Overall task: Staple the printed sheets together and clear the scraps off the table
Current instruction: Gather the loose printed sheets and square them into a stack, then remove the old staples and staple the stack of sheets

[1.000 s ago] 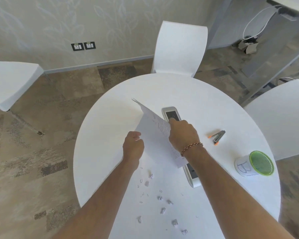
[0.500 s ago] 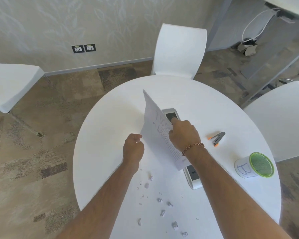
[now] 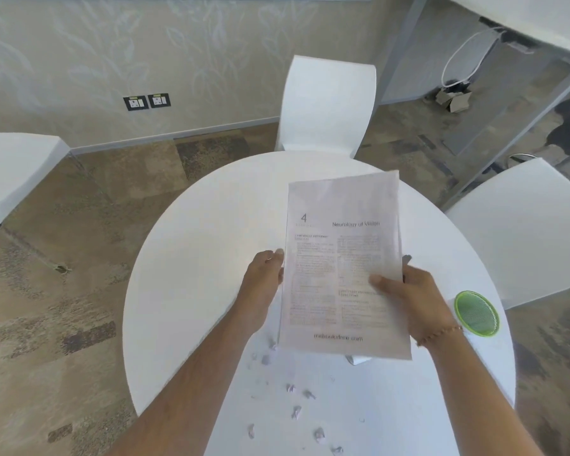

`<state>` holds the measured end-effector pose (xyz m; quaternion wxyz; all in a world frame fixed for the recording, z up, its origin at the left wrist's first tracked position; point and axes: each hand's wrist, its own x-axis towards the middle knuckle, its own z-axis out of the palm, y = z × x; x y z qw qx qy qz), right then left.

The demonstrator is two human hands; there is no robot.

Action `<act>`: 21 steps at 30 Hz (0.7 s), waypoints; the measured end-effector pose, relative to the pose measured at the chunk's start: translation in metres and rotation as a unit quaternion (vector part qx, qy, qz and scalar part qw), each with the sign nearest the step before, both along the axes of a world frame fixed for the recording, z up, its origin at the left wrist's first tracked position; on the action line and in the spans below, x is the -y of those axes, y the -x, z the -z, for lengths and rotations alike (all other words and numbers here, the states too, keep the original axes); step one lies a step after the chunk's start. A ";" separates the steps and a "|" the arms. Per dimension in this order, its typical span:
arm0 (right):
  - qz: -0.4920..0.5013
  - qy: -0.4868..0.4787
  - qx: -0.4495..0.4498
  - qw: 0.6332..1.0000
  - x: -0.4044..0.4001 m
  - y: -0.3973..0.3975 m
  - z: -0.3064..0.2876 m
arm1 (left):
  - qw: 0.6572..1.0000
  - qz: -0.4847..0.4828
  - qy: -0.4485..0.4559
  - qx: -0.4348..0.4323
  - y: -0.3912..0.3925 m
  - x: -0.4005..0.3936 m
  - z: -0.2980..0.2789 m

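Both hands hold the sheets [image 3: 343, 258] up over the table [image 3: 191, 291], printed face toward the camera. Right hand [image 3: 415, 301] grips the right edge at about 4 o'clock on the page, thumb [image 3: 384, 282] laid flat across the print and the other fingers hidden behind the paper; a beaded bracelet [image 3: 440, 335] circles that wrist. Left hand [image 3: 265, 274] is at the left edge, about 9 o'clock on the page, with its fingertips against the edge; whether it pinches the paper or only steadies it I cannot tell, since the fingers run behind the sheet.

On the page a "4" sits at upper left, the heading "Neurology of Vision" at upper right, two blurred columns of text below, and a web address along the bottom. A second sheet's edge shows just past the right side.

Scraps [image 3: 297, 411] of crumpled paper lie scattered on the table at 6 o'clock, below the sheets and between the forearms. A cup [image 3: 476, 312] with a green mesh top stands at 3 o'clock near the table's rim, just beside the right wrist. A small white object [image 3: 359, 359] pokes out under the sheets' bottom edge; what it is cannot be made out.

A white chair [image 3: 326, 103] stands at 12 o'clock beyond the table, another [image 3: 520, 232] at 2 o'clock, a third [image 3: 14, 172] at 9 o'clock. Two wall sockets [image 3: 147, 101] sit at 11 o'clock.
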<state>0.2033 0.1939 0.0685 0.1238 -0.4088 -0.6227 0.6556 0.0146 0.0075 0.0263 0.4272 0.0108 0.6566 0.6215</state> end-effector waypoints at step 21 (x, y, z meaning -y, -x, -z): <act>0.046 0.068 -0.033 0.996 0.054 -0.099 0.038 | 0.991 0.071 -0.008 -0.114 -0.065 -0.009 -0.013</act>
